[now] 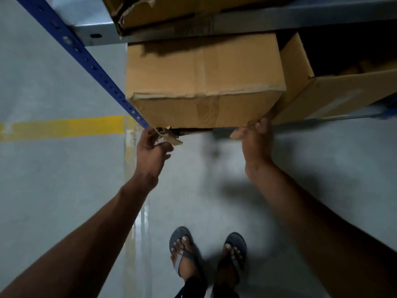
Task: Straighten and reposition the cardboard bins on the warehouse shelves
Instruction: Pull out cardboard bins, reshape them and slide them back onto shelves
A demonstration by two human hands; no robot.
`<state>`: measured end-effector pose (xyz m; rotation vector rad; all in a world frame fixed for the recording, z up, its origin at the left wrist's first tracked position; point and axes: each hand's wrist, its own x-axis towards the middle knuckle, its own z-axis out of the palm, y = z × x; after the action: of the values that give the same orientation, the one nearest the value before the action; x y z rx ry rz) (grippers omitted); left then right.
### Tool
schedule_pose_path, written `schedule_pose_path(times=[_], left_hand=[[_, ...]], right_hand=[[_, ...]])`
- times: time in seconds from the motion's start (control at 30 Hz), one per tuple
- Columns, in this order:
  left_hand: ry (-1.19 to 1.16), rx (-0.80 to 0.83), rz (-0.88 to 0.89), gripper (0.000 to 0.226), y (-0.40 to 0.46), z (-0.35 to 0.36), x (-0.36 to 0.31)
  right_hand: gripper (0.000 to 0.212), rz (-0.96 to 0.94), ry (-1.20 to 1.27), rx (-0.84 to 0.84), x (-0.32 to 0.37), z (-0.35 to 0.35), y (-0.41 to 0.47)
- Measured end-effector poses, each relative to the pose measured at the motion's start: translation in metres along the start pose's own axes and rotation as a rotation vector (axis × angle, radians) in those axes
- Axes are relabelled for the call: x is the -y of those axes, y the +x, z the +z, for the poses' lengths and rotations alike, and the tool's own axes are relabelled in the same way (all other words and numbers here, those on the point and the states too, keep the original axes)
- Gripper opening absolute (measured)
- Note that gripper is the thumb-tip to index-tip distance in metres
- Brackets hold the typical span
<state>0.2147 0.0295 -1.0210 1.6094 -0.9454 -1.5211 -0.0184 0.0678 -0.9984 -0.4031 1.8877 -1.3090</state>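
Observation:
A closed cardboard bin (204, 82) sits on a low shelf, its front face sticking out past the shelf edge. My left hand (152, 151) grips the torn bottom left corner of that bin, fingers curled around a ragged flap. My right hand (255, 143) holds the bottom right corner, fingers tucked under and beside it. To the right stands an open cardboard bin (335, 93), turned at an angle, touching the first one. A torn cardboard bin (163, 11) rests on the shelf above.
A blue perforated upright (86, 59) of the rack runs diagonally at the left of the bin. The grey shelf beam (279, 20) crosses above. Below is grey floor with a yellow line (64, 127). My feet in sandals (206, 254) stand close to the shelf.

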Motion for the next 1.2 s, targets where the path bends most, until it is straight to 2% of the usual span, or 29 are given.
schedule_pose_path(times=[0.1,0.13,0.2,0.3,0.37,0.5,0.6,0.67,0.8,0.9,0.93,1.0,1.07,1.2], left_hand=[[-0.059,0.033,-0.145,0.051,-0.048,-0.022,0.008],[-0.066,0.055,-0.189,0.053,-0.064,-0.027,0.011],[-0.08,0.1,-0.292,0.059,-0.094,-0.034,0.017],[-0.168,0.101,-0.423,0.052,-0.127,-0.036,0.023],[-0.198,0.094,-0.449,0.057,-0.138,-0.036,0.021],[-0.12,0.136,-0.484,0.1,-0.148,-0.038,0.009],[-0.001,0.217,-0.513,0.109,-0.167,-0.038,-0.009],[0.03,0.22,-0.539,0.107,-0.186,-0.043,-0.02],[-0.017,0.065,-0.577,0.092,-0.21,-0.055,-0.032],[0.011,0.002,-0.36,0.096,-0.194,-0.055,-0.046],[0.013,-0.003,-0.272,0.094,-0.183,-0.053,-0.05],[0.019,0.05,-0.162,0.074,-0.164,-0.048,-0.054],[0.032,0.107,-0.15,0.047,-0.153,-0.045,-0.05],[-0.023,0.035,-0.202,0.041,-0.161,-0.046,-0.036]], right_hand=[[0.025,0.269,0.356,-0.022,-0.009,-0.031,-0.04],[0.032,0.391,0.505,-0.022,-0.011,-0.04,-0.048],[0.067,0.571,0.789,0.003,-0.011,-0.058,-0.062],[0.097,0.62,1.091,0.099,-0.009,-0.07,-0.073],[0.096,0.633,1.07,0.128,-0.007,-0.071,-0.074],[0.093,0.719,0.983,0.12,0.001,-0.083,-0.088],[0.087,0.799,0.967,0.194,0.002,-0.105,-0.119],[0.093,0.816,0.963,0.218,0.003,-0.114,-0.136],[0.102,0.855,0.871,0.104,0.021,-0.103,-0.131],[0.09,0.833,0.751,0.073,0.019,-0.092,-0.116],[0.081,0.819,0.716,0.088,0.017,-0.092,-0.112],[0.061,0.807,0.624,0.145,0.007,-0.099,-0.107],[0.068,0.771,0.488,0.225,-0.007,-0.11,-0.104],[0.089,0.698,0.371,0.383,-0.031,-0.124,-0.118]])
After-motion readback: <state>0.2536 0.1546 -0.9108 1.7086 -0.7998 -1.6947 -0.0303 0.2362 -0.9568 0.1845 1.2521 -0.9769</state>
